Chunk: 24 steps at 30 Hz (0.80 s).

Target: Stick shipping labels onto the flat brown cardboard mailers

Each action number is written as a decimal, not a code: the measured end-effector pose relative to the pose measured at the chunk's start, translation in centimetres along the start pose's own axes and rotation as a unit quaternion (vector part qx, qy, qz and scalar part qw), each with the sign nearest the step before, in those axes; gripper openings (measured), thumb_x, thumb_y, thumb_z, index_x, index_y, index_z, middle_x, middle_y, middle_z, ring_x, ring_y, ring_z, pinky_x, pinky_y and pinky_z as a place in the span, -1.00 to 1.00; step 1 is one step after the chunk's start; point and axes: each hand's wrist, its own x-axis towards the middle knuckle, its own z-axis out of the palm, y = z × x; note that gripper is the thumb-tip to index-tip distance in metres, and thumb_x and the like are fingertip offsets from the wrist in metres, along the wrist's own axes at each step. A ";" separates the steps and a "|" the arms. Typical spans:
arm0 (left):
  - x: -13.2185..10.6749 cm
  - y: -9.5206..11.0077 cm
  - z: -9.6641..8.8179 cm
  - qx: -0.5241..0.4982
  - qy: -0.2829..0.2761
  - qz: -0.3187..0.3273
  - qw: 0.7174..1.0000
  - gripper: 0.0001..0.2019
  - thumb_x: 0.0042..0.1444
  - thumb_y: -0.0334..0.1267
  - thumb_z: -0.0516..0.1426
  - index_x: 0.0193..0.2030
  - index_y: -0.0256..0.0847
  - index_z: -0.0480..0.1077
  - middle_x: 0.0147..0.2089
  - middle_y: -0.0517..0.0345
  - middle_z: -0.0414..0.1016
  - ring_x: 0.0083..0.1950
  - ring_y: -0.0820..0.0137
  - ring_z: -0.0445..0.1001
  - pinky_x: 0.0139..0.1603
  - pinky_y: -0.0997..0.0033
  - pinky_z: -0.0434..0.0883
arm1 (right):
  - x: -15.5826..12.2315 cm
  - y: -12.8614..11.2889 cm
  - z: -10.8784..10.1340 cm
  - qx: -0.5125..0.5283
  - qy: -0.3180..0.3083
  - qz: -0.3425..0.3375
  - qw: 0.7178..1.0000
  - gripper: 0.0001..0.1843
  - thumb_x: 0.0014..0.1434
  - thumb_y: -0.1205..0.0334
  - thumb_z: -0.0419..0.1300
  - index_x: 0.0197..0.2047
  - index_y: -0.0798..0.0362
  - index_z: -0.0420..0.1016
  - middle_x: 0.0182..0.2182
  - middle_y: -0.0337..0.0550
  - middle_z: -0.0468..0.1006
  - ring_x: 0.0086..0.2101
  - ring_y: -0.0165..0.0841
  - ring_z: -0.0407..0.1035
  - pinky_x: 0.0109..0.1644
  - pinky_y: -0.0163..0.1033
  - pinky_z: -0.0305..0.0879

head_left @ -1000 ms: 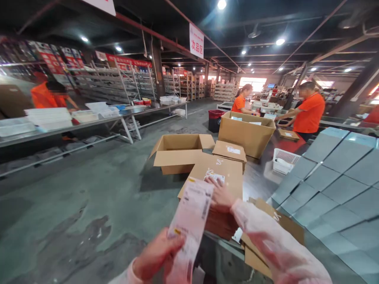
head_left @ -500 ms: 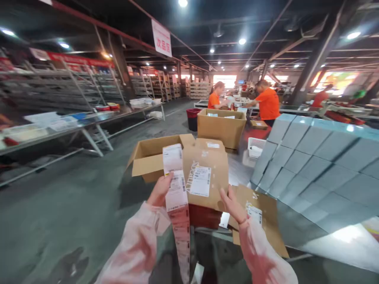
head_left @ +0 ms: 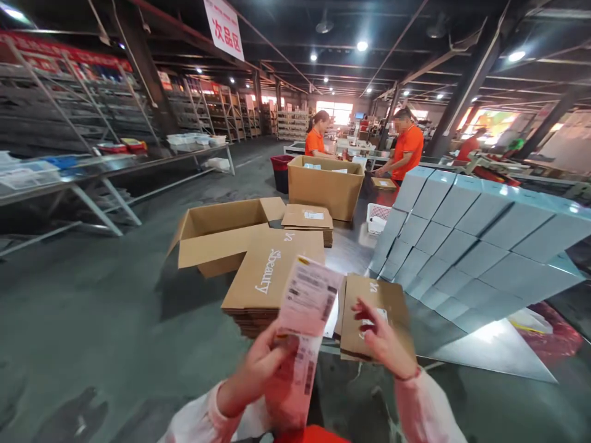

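Note:
My left hand point(head_left: 258, 372) is closed round a long strip of shipping labels point(head_left: 305, 307), which stands up in front of me. My right hand point(head_left: 383, 338) lies with spread fingers on a flat brown carton point(head_left: 392, 301), touching a white label on it. Left of that carton sits a stack of flattened cartons printed "Beauty" point(head_left: 272, 271). Both sleeves are pale pink.
An open cardboard box point(head_left: 217, 237) stands on the floor beyond the stack, a smaller carton stack point(head_left: 308, 219) and a big open box point(head_left: 325, 187) farther back. A slanted wall of grey-blue boxes point(head_left: 466, 240) fills the right. Two people in orange work behind; metal benches point(head_left: 106, 178) run along the left.
The labelled top carton is gone from the "Beauty" stack, and my right hand now rests on the right-hand carton. The label strip has moved right, in front of the stack. My view turned right.

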 end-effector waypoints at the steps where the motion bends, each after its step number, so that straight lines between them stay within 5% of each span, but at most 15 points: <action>1: 0.0 -0.5 0.2 0.026 -0.032 0.002 0.999 -0.61 -0.05 -0.09 0.27 -0.09 -0.24 0.47 -0.15 -0.01 0.58 -0.09 0.18 0.51 -0.09 0.30 0.43 | -0.3 -1.7 3.0 0.092 -0.075 -0.002 0.993 -0.30 -0.12 -0.27 0.20 -0.02 0.03 0.40 -0.13 0.04 0.53 -0.22 -0.15 0.45 -0.22 -0.05 0.43; 3: 0.2 -0.9 0.1 0.044 -0.036 0.009 0.998 -0.56 -0.14 -0.12 0.32 -0.10 -0.25 0.47 -0.13 -0.03 0.57 -0.08 0.18 0.50 -0.07 0.30 0.42 | -1.0 -4.3 8.1 0.195 -0.111 0.027 0.974 -0.47 0.01 -0.22 0.15 -0.13 0.03 0.43 -0.23 -0.04 0.57 -0.25 -0.22 0.46 -0.16 -0.09 0.42; 6: 0.7 -0.7 -0.8 0.007 0.101 0.026 0.994 -0.53 -0.23 -0.05 0.35 -0.20 -0.29 0.48 -0.22 -0.03 0.59 -0.21 0.22 0.52 -0.17 0.32 0.43 | -1.4 -6.0 11.4 0.189 -0.174 0.040 0.966 -0.55 0.05 -0.17 0.17 -0.25 0.08 0.47 -0.31 -0.07 0.59 -0.29 -0.25 0.46 -0.15 -0.12 0.42; 8: 0.9 -0.7 -1.5 -0.009 0.146 0.027 0.989 -0.56 -0.22 0.01 0.33 -0.29 -0.33 0.51 -0.32 -0.01 0.59 -0.32 0.29 0.50 -0.25 0.35 0.42 | -0.2 -6.4 11.1 0.160 -0.209 0.022 0.965 -0.48 -0.02 -0.13 0.24 -0.12 0.10 0.45 -0.21 -0.03 0.59 -0.26 -0.23 0.47 -0.14 -0.12 0.42; 10: 1.0 -1.1 -1.7 -0.005 0.130 0.025 0.991 -0.57 -0.22 0.03 0.32 -0.35 -0.36 0.54 -0.39 0.02 0.58 -0.38 0.34 0.46 -0.32 0.40 0.38 | 1.9 -6.9 10.3 0.120 -0.217 0.003 0.969 -0.42 -0.05 -0.09 0.28 -0.03 0.10 0.44 -0.16 0.00 0.58 -0.25 -0.22 0.47 -0.17 -0.15 0.42; 14: 1.5 -2.6 -1.4 -0.007 0.150 0.035 0.988 -0.57 -0.26 0.06 0.33 -0.52 -0.38 0.52 -0.55 0.12 0.49 -0.51 0.46 0.34 -0.45 0.49 0.25 | 5.1 -8.4 9.6 -0.011 -0.260 -0.059 0.964 -0.69 0.05 0.01 0.20 -0.32 0.07 0.60 -0.41 -0.11 0.62 -0.39 -0.28 0.46 -0.32 -0.25 0.37; 17: 2.6 -3.3 -1.5 -0.042 0.193 0.046 0.979 -0.58 -0.24 0.03 0.33 -0.54 -0.38 0.50 -0.57 0.15 0.46 -0.52 0.48 0.33 -0.45 0.49 0.25 | 6.3 -8.2 10.4 -0.027 -0.241 -0.083 0.967 -0.73 0.08 0.05 0.18 -0.36 0.05 0.62 -0.47 -0.16 0.61 -0.44 -0.31 0.45 -0.36 -0.27 0.35; 20: 3.9 -3.3 -2.4 -0.094 0.148 0.038 0.984 -0.59 -0.28 -0.08 0.38 -0.34 -0.35 0.51 -0.42 0.10 0.53 -0.42 0.44 0.40 -0.37 0.48 0.31 | 9.3 -7.1 11.5 -0.045 -0.197 -0.119 0.972 -0.74 0.07 0.05 0.20 -0.37 0.03 0.62 -0.34 -0.12 0.61 -0.33 -0.30 0.47 -0.26 -0.25 0.38; 24: 4.5 -4.6 -4.0 -0.171 0.056 -0.024 0.983 -0.45 -0.41 -0.16 0.43 -0.21 -0.35 0.49 -0.34 0.03 0.54 -0.35 0.38 0.45 -0.29 0.44 0.35 | 17.2 -5.8 13.2 -0.189 -0.086 -0.106 0.972 -0.82 0.03 0.11 0.25 -0.38 0.02 0.62 -0.02 -0.06 0.45 -0.07 -0.28 0.39 -0.08 -0.25 0.37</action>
